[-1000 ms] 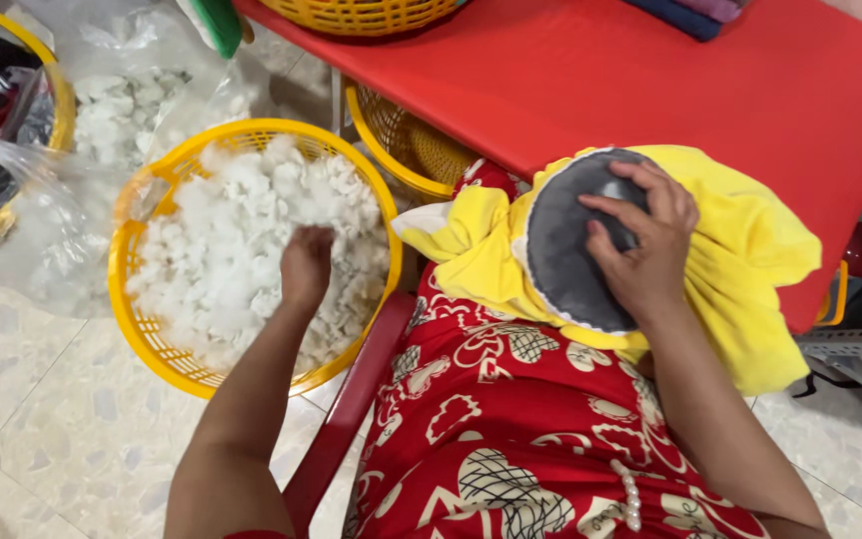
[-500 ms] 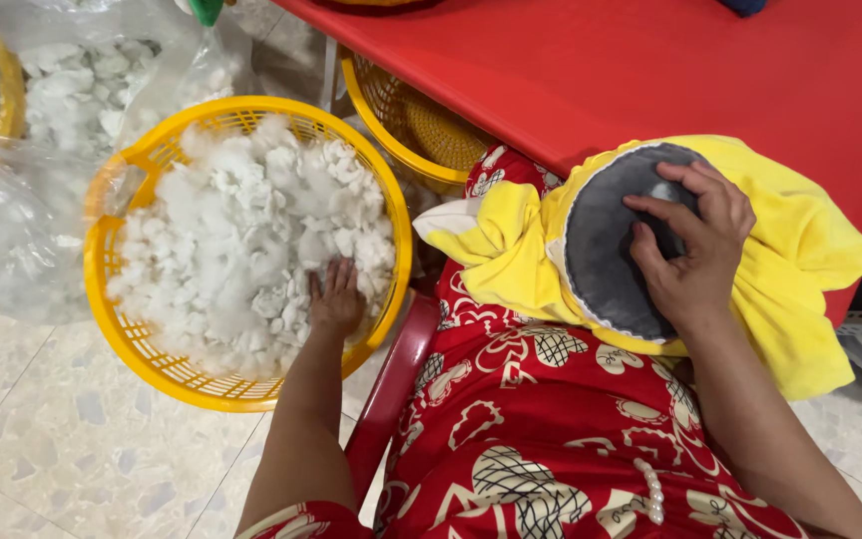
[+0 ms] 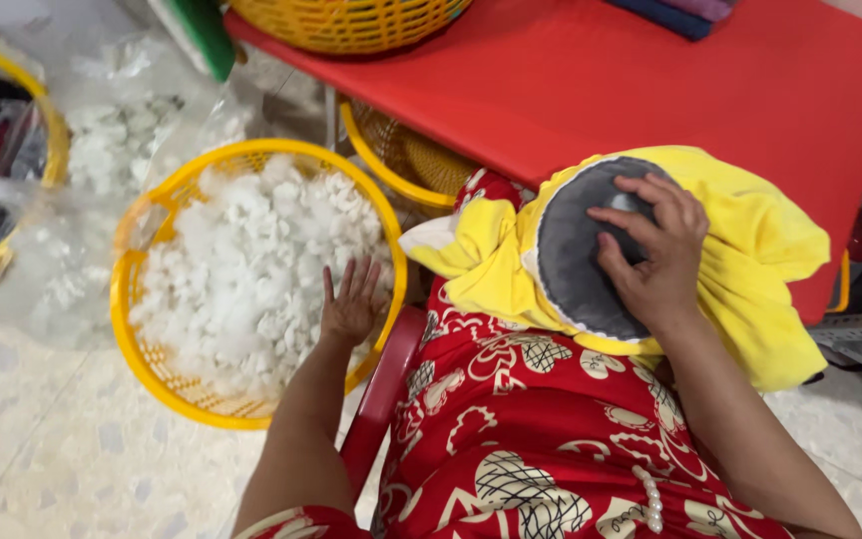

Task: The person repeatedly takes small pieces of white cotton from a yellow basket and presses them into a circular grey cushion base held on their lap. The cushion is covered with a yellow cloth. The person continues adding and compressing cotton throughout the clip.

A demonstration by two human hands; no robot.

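My left hand (image 3: 349,301) reaches down into a yellow plastic basket (image 3: 142,349) on the floor, fingers spread on the white fluffy stuffing (image 3: 241,269) that fills it. On my lap lies a yellow fabric piece (image 3: 750,250) with a dark grey round patch (image 3: 571,250). My right hand (image 3: 655,255) presses on that grey patch, fingers curled over its upper edge. I sit on a red chair (image 3: 386,384) in a red patterned dress.
A red table (image 3: 650,80) stands in front, with a yellow basket (image 3: 351,20) on top and another yellow basket (image 3: 401,160) beneath. Clear plastic bags (image 3: 102,140) of white stuffing and a further yellow basket (image 3: 12,170) sit at the left on the tiled floor.
My left hand has slid back toward the basket's near rim and opened flat on the stuffing. The right hand stays on the grey patch.
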